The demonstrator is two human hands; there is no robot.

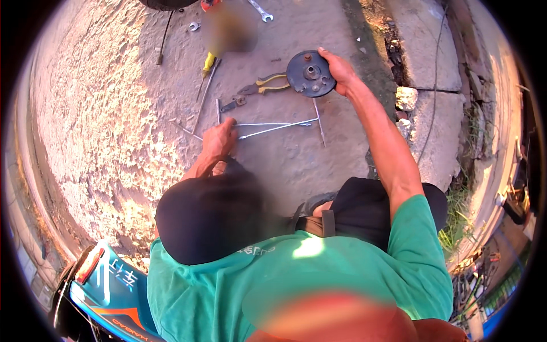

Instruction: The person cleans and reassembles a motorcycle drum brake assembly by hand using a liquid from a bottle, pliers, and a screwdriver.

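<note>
My right hand (340,71) grips the right edge of a round black brake plate (302,81), thumb over its rim. A central hub and several bolts or studs show on its face. My left hand (219,139) is closed, its fingers curled over the junction of a T-handle wrench (268,124). A second T-handle wrench (320,126) lies crossing it, crossbar to the right. Pliers with yellow and black handles (273,80) rest on the ground, just left of the plate. Between them and my left hand lies a small dark metal piece (231,105).
A yellow-handled screwdriver (209,61) and a long thin rod (205,97) lie further left. Spanners (262,11) are at the far side, near a dark tyre (168,3). Stone blocks (405,98) and a broken concrete edge run along the right. A blue vehicle panel (122,285) stands behind at left.
</note>
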